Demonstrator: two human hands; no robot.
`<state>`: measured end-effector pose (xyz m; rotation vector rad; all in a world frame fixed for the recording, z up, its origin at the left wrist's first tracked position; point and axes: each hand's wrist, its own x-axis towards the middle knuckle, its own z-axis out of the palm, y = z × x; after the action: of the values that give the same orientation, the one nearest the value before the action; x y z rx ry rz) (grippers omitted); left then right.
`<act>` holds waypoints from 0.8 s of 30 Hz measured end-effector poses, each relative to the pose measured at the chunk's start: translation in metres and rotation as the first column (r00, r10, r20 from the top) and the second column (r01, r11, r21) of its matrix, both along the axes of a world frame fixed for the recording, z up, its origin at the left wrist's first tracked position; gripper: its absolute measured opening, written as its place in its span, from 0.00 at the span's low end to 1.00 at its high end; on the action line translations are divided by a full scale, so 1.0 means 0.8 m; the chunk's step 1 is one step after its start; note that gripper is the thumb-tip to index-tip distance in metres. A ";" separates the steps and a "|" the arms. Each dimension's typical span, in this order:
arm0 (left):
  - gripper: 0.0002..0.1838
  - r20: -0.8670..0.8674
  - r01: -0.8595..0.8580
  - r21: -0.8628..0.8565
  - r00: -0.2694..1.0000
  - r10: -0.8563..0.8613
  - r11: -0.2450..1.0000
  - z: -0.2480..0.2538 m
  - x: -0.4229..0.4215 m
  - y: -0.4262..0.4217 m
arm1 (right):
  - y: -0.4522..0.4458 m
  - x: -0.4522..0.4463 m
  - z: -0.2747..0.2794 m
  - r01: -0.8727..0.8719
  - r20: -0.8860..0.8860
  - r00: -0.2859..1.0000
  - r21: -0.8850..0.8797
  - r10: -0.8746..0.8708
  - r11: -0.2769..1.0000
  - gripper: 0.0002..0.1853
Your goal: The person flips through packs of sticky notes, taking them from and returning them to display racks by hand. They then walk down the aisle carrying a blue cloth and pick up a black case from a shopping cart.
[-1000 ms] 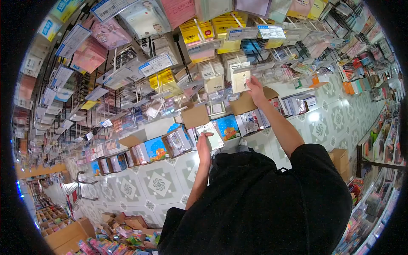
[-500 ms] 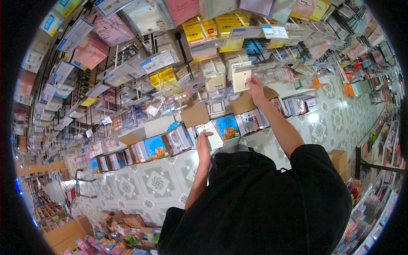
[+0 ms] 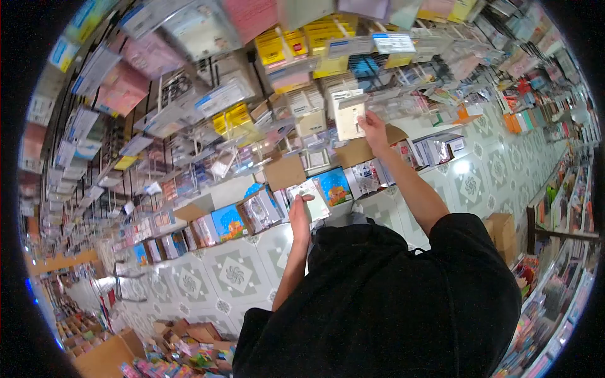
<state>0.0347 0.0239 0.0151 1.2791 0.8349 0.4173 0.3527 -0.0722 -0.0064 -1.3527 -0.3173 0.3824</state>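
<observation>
Two grips at once: right hand (image 3: 374,133) on a cream packet (image 3: 348,123), left hand (image 3: 299,217) on white packets (image 3: 311,193)

In the head view, the right hand is at about 2 o'clock from the centre, thumb and fingers narrowed on the right edge of the cream packet. That packet is at 1 o'clock, upright, against the hanging goods; whether it sits on a hook I cannot tell. The left hand is just below centre, at 6 o'clock, its thumb over the white packets; its fingers underneath are hidden.

A row of open boxes (image 3: 263,209) runs from 8 o'clock to between 2 and 3 o'clock. A blue picture box (image 3: 334,187) stands just beside the white packets, at their 3 o'clock. Yellow packets (image 3: 271,47) hang at 12 o'clock, blurred. Patterned floor tiles (image 3: 234,275) show at 7 to 8 o'clock, and a cardboard box (image 3: 501,236) stands between 3 and 4 o'clock.
</observation>
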 end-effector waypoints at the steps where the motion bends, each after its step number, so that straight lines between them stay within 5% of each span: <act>1: 0.25 -0.025 -0.001 0.055 1.000 0.002 0.998 0.002 -0.001 0.000 | -0.004 0.003 -0.014 -0.045 0.070 0.997 -0.010 0.046 0.999 0.11; 4: 0.24 -0.065 0.043 0.088 0.997 -0.038 0.995 -0.008 0.008 -0.002 | -0.016 -0.001 -0.045 0.039 0.430 0.902 -0.152 0.031 0.988 0.06; 5: 0.23 -0.050 0.077 0.135 0.996 -0.071 0.988 -0.024 0.008 0.000 | -0.030 -0.006 -0.061 -0.031 0.366 0.915 -0.360 0.172 0.932 0.11; 6: 0.22 -0.033 0.107 0.185 0.994 -0.102 0.977 -0.041 0.011 0.003 | -0.037 -0.001 -0.121 0.216 0.694 0.663 -0.537 0.281 0.815 0.12; 7: 0.20 -0.066 0.042 0.075 0.997 -0.037 0.996 -0.032 0.022 -0.002 | -0.033 -0.026 -0.157 0.189 0.653 0.752 -0.352 0.096 0.917 0.12; 8: 0.19 0.012 0.064 -0.014 0.998 -0.064 0.998 -0.023 0.025 -0.005 | -0.039 -0.042 -0.132 0.164 0.707 0.697 -0.316 0.117 0.934 0.12; 9: 0.19 0.043 0.107 0.033 0.993 -0.109 0.994 -0.030 0.028 -0.005 | -0.037 -0.049 -0.177 -0.012 0.400 0.899 -0.387 0.179 0.922 0.14; 10: 0.19 0.067 0.130 0.083 0.988 -0.136 0.988 -0.033 0.031 -0.004 | -0.054 -0.075 -0.141 -0.075 0.257 0.940 -0.490 0.226 0.868 0.14; 11: 0.19 0.074 0.162 0.082 0.983 -0.168 0.983 -0.018 0.037 -0.009 | -0.074 -0.112 -0.086 -0.291 -0.087 0.954 -0.054 0.286 0.955 0.16; 13: 0.20 0.094 0.206 0.096 0.972 -0.214 0.974 -0.029 0.046 -0.004 | -0.095 -0.143 -0.065 -0.333 -0.162 0.931 0.000 0.328 0.943 0.17; 15: 0.20 0.076 0.220 0.114 0.970 -0.229 0.969 0.000 0.061 -0.011 | -0.126 -0.167 -0.003 -0.418 -0.108 0.908 -0.253 0.404 0.873 0.17; 18: 0.20 0.036 0.244 0.202 0.966 -0.256 0.948 0.008 0.074 -0.010 | -0.142 -0.186 -0.004 -0.436 -0.187 0.899 -0.297 0.396 0.850 0.16; 19: 0.19 -0.009 0.339 0.312 0.935 -0.354 0.888 0.026 0.082 -0.015 | -0.148 -0.190 0.019 -0.419 -0.041 0.899 -0.361 0.435 0.833 0.18; 21: 0.16 -0.195 0.461 0.440 0.887 -0.419 0.770 0.064 0.099 -0.029 | -0.152 -0.196 0.022 -0.436 -0.119 0.899 -0.320 0.421 0.841 0.18; 24: 0.14 -0.107 0.468 0.609 0.849 -0.518 0.640 0.064 0.117 -0.033 | -0.161 -0.194 0.034 -0.418 -0.117 0.908 -0.317 0.402 0.852 0.20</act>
<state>0.1285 -0.0024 0.0665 2.0269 0.2280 0.2941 0.1979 -0.2010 0.0205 -1.6065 -0.5241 0.8574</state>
